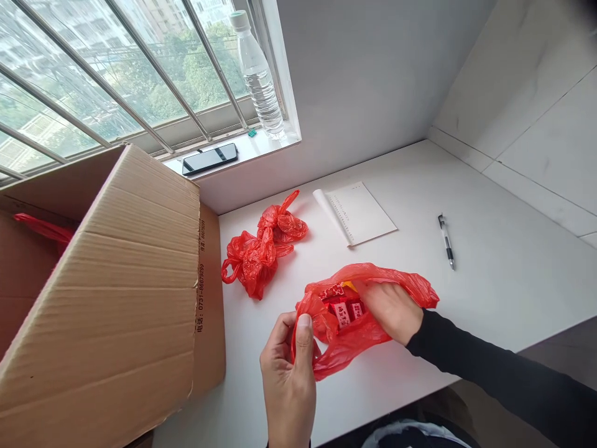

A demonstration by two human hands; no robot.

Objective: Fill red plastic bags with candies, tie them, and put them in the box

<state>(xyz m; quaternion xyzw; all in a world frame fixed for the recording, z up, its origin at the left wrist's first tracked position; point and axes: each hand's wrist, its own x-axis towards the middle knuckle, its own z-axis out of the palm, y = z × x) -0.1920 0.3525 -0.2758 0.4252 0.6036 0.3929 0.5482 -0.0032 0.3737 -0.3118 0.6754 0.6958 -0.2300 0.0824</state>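
An open red plastic bag [354,350] lies at the front of the white table. Small red packets [342,314] with pale labels and a bit of yellow show inside its mouth. My left hand [293,364] pinches the bag's left rim between thumb and fingers. From the right, my right hand [392,309] reaches into the bag, its fingertips hidden among the contents and plastic. Behind, to the left, sit two knotted red bags, one nearer [254,264] and one farther back [282,223].
A large open cardboard box [140,280] stands at the left, with red plastic inside. A notepad [366,214] and a pen [446,241] lie on the table [504,249]. The windowsill holds a phone [209,159] and a water bottle [261,84].
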